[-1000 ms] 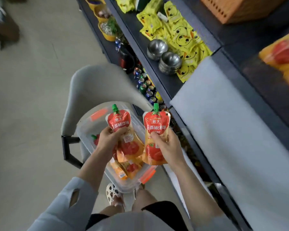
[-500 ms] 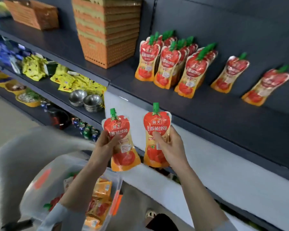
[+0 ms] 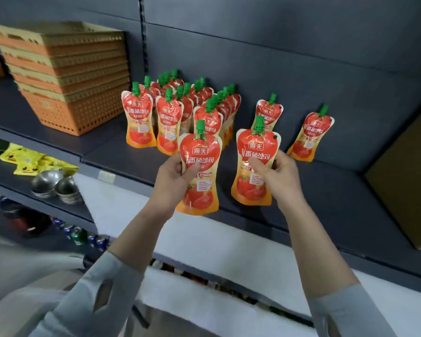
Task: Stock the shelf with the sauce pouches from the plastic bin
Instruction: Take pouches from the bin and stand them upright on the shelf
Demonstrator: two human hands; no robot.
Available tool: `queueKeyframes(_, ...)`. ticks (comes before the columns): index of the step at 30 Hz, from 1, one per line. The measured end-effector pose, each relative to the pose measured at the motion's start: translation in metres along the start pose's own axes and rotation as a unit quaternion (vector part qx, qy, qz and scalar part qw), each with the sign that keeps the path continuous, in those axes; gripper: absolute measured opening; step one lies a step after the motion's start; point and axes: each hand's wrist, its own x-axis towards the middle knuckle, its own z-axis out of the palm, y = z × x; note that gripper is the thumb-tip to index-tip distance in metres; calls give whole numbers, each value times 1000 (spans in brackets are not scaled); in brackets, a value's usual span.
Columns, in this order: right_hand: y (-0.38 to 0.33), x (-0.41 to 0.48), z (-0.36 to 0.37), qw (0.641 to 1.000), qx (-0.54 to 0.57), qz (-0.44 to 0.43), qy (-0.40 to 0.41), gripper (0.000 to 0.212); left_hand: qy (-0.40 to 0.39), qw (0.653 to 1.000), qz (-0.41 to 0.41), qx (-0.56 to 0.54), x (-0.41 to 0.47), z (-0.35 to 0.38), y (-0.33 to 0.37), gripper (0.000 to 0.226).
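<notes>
Dark shelf [image 3: 338, 195] carries stocked pouches [image 3: 165, 122] in rows at rear; placing step: left hand [image 3: 171, 175] grips one sauce pouch [image 3: 199, 166], right hand [image 3: 281, 175] grips 2nd pouch [image 3: 254, 171], both upright over shelf front; next prob. needs standing them beside rows w/o toppling neighbours

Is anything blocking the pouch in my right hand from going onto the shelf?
The held pouch has bare shelf just beneath it, with nothing visible between. One standing pouch sits right behind it, blocking a push straight back.
</notes>
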Motion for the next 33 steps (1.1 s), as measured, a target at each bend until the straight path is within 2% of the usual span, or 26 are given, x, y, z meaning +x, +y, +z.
queueKeyframes(3, 9, 41, -21, 1000, -4, 15, 14, 16, 9, 1000, 3, -12, 20, 23, 2, 27)
queueKeyframes(8, 33, 104, -38, 999, -9, 34, 19, 22, 20, 1000, 0, -4, 44, 47, -6, 28)
queueKeyframes(18, 57, 195, -17, 998, -54, 21, 16, 17, 42, 998, 13, 41, 80, 70, -22, 29)
queueKeyframes(22, 57, 217, -5, 998, -66, 10, 15, 28, 41, 999, 2, 23, 87, 78, -24, 24)
queueKeyframes(31, 58, 230, 0, 998, -55, -8, -20, 32, 30, 999, -4, 20, 94, 86, -30, 26)
queueKeyframes(33, 53, 228, -9, 998, -62, -28, 0, 36, 21, 1000, -3, 18, 95, 88, -30, 26)
